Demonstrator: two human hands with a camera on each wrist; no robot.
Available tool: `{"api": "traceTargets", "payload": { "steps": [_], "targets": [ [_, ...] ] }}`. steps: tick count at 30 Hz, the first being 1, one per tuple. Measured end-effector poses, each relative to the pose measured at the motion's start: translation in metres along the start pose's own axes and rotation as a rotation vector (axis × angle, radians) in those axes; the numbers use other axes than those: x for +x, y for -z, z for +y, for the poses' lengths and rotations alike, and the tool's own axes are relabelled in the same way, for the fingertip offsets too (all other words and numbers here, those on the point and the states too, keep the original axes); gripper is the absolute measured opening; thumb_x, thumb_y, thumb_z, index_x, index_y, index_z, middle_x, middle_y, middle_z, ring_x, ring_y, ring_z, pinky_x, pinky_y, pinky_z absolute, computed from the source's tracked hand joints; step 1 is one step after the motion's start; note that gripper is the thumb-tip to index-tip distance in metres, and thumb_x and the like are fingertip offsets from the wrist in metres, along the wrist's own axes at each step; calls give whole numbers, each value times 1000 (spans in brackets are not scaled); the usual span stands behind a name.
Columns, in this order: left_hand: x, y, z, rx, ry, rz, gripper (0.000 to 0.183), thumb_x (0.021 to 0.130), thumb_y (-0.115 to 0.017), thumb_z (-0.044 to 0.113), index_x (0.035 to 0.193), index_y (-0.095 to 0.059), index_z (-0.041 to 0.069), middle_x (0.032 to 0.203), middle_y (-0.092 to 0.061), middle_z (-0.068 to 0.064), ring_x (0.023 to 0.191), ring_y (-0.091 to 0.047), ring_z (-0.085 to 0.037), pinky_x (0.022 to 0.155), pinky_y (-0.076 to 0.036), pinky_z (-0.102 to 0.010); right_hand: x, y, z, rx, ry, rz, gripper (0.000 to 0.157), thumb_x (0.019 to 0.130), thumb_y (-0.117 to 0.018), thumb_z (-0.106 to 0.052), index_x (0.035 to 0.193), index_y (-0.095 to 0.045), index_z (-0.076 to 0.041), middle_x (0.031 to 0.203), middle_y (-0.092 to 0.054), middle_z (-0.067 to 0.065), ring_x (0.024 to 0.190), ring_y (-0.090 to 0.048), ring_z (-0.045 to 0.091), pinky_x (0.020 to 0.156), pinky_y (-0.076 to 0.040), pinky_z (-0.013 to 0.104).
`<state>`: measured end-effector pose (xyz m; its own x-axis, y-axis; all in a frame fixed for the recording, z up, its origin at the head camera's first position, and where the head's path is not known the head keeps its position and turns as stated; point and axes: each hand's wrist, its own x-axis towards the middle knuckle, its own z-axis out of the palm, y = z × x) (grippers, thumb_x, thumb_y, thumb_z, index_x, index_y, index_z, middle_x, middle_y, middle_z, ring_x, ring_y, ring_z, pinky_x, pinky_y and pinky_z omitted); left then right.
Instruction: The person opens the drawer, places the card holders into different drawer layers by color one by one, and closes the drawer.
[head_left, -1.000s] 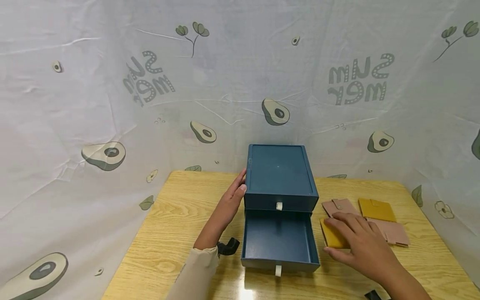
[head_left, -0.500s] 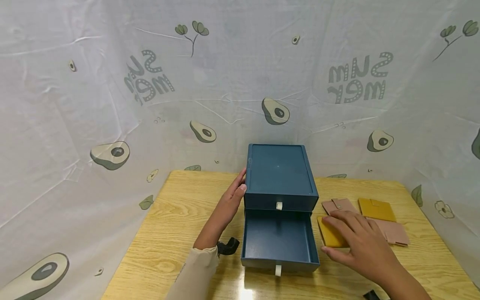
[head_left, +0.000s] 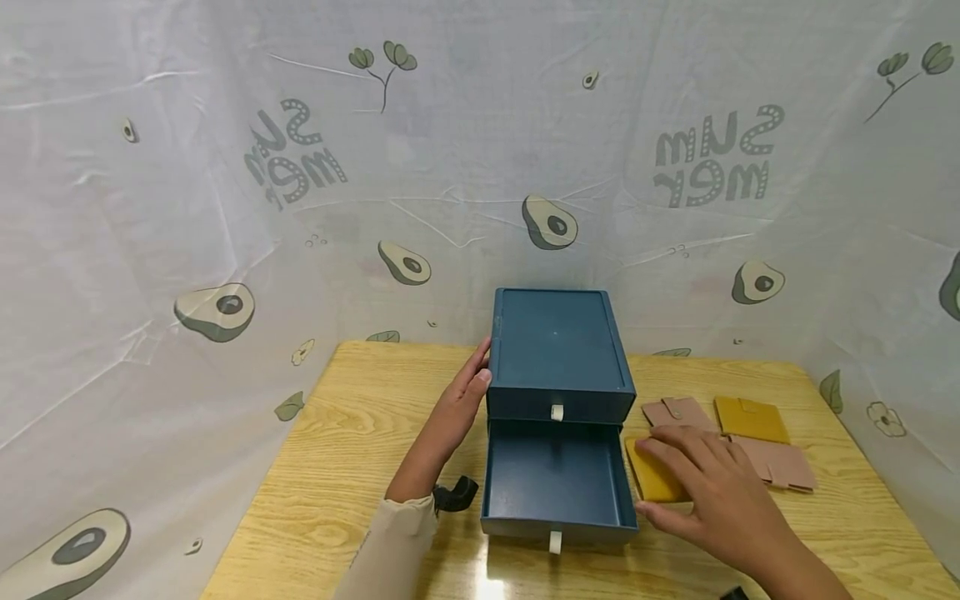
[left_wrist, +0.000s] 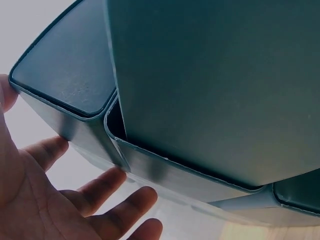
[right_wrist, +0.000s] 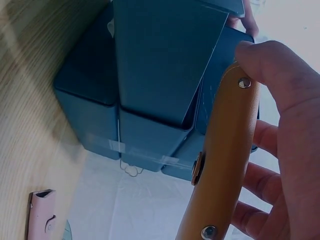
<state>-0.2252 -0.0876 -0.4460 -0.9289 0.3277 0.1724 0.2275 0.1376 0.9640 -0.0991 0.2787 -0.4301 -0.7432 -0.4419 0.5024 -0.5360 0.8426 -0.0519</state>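
A dark blue drawer unit (head_left: 558, 337) stands on the table, its lower drawer (head_left: 555, 479) pulled out and showing a bare floor inside. My left hand (head_left: 455, 408) rests against the unit's left side; in the left wrist view, its fingertips (left_wrist: 142, 197) are extended along the blue wall. To the right of the open drawer, my right hand (head_left: 716, 496) holds a yellow wallet (head_left: 654, 473) between thumb and fingers. From the right wrist, this wallet (right_wrist: 225, 135) appears edge-on, with metal snaps and a strap. Part of it is hidden by the hand in the head view.
Beyond the right hand lie two pink wallets, one at the back (head_left: 678, 412) and one to the right (head_left: 780, 462), plus another yellow wallet (head_left: 752, 418). The upper drawer (head_left: 525, 406) is closed. A printed white cloth (head_left: 450, 167) hangs behind the wooden table (head_left: 315, 492).
My right hand has shifted slightly left with the yellow wallet, closer to the open drawer's right edge. The left hand keeps its place against the unit.
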Motion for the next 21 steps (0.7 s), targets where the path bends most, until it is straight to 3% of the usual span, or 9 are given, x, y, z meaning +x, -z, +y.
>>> {"api": "traceTargets", "payload": {
  "steps": [10,21],
  "targets": [
    [-1,2,-1,11,-11,-4,59,117,-40,45,173,-24,36,177,-29,-6,163,-27,-32,126,-27,-67,3,-2,-8,-10,20,-9,74,77,-90,-62,137,-71,-24,143,-63,3,124,-58,30,87,-47,53],
    [-2,3,-1,24,-13,-6,60,117,-40,46,174,-25,33,175,-32,-9,162,-30,-33,125,-29,-66,9,-10,-18,6,40,-9,69,90,-72,-76,137,-71,-25,142,-63,1,127,-58,30,92,-47,57]
  ]
}}
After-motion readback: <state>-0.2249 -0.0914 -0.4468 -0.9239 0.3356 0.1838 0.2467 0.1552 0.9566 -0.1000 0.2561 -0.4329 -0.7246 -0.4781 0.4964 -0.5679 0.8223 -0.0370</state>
